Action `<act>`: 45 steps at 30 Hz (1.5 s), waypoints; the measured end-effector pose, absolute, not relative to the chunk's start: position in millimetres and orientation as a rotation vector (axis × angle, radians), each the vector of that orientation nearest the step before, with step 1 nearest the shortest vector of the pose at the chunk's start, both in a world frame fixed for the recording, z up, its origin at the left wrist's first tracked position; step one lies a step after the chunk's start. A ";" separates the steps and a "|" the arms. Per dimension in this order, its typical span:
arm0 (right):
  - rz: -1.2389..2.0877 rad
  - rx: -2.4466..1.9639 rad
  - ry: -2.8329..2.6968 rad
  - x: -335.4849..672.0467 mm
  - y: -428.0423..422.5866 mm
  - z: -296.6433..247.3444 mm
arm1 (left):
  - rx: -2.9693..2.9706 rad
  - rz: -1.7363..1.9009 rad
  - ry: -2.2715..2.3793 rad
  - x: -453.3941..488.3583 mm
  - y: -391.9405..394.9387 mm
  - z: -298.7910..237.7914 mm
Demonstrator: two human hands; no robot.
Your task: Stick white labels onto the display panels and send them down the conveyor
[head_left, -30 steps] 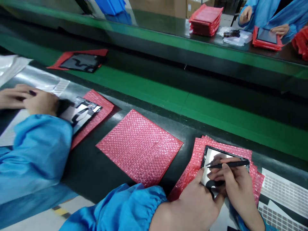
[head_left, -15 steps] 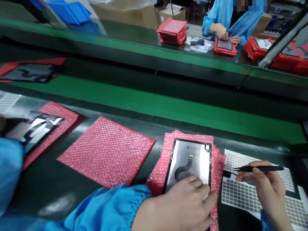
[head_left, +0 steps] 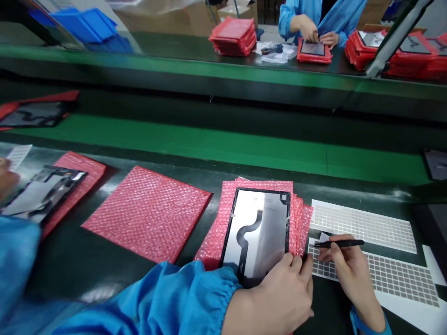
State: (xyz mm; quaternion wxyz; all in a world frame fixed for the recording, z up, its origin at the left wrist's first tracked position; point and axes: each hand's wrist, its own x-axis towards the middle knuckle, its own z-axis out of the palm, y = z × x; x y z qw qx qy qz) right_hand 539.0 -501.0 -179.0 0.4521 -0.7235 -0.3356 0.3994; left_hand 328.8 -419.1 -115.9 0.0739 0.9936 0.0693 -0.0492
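A tablet screen (head_left: 261, 232) lies back side up, showing a silver panel, black frame and curving dark ribbon cable. Under it is a stack of pink bubble-wrap pouches (head_left: 230, 200). My left hand (head_left: 275, 293) rests across the screen's lower right part, its fingers bent and closed at the right edge; the thumb is hidden. To its right, my right hand (head_left: 352, 267) pinches black tweezers (head_left: 344, 243), points to the left, above a sheet of small grey square stickers (head_left: 398, 279). A small white scrap (head_left: 324, 237) is by the tweezer tips.
Another sticker sheet (head_left: 366, 225) lies behind. Left are a flat pink pouch (head_left: 150, 211) and another screen (head_left: 45, 193) on a pouch, near a neighbour's hand (head_left: 7, 179). A green belt (head_left: 209, 144) runs behind. Across it, a co-worker's hands (head_left: 310, 32) handle a screen.
My left hand has slid down the screen toward its right edge, uncovering more of the ribbon cable. My right hand with the tweezers has come left, closer to the screen. The view has shifted.
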 end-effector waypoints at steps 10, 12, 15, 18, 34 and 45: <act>1.009 -1.760 -0.816 537.5 -502.2 -180.9 | 2.987 -0.130 0.256 329.3 -424.0 -120.6; 1.009 -1.759 -0.820 537.9 -501.5 -180.9 | 2.981 -0.137 0.252 329.5 -424.0 -120.8; 1.018 -1.751 -0.807 537.1 -498.1 -179.2 | 2.974 -0.141 0.247 330.0 -425.3 -122.2; 1.027 -1.701 -0.757 536.8 -493.7 -174.9 | 2.971 -0.144 0.250 330.7 -426.3 -122.8; 1.285 -1.282 -0.861 514.5 -417.2 -155.1 | 2.874 0.098 0.414 298.5 -404.5 -107.4; 1.296 -1.280 -0.838 508.1 -418.2 -165.5 | 2.753 -0.138 0.666 286.0 -391.8 -110.7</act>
